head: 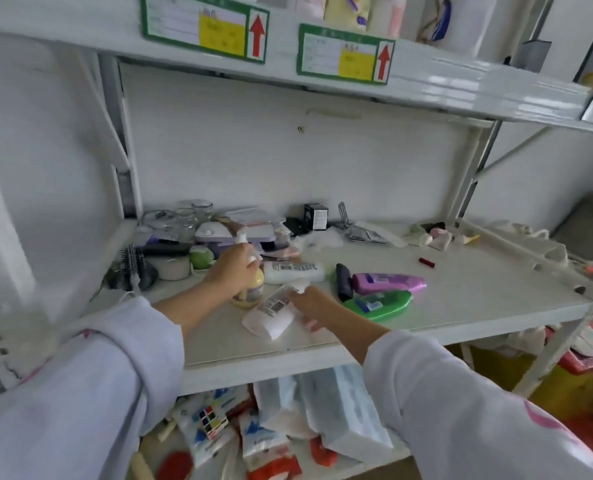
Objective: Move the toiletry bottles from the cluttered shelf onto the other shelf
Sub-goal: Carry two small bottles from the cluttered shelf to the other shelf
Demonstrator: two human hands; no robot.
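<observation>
yellow pump bottle [251,289]: upright near the front edge of the middle shelf [461,299], left of centre; white pump head on top, yellow liquid inside.
left hand [234,270]: fingers curled round the neck and pump of the yellow pump bottle, gripping it from the left.
white bottle [270,315]: lying on its side just right of the yellow pump bottle, barcode label up, base toward the front edge, cap end toward the back.
right hand [310,304]: curled round the white bottle near its cap end; fingertips partly hidden, but it holds the bottle.
second white bottle [295,271]: lying flat behind the two hands, barcode strip up, long axis running left to right.
purple bottle [388,283]: on its side right of centre, cap pointing right.
green bottle [379,304]: lying just in front of the purple bottle, touching or nearly touching it, blue label up.
dark bottle [343,281]: lying at the left end of the purple bottle, close against it.
back left corner of middle shelf: glass jars [192,216], lilac case [234,233], hairbrush [132,266], green ball [201,257], tape roll [173,268], all crowded together.
back edge, centre: small black box [315,216], foil packets [366,234].
back right corner: pale small items, too blurred to name.
red tube [426,261]: alone on the right part of the shelf, well apart from the bottles.
upper shelf [461,81]: two green-bordered labels with red arrows [258,35] on its front edge; bottles standing on top.
lower shelf: packets, a puzzle cube [212,419], red items piled up.
sleeves: both pale lilac.
</observation>
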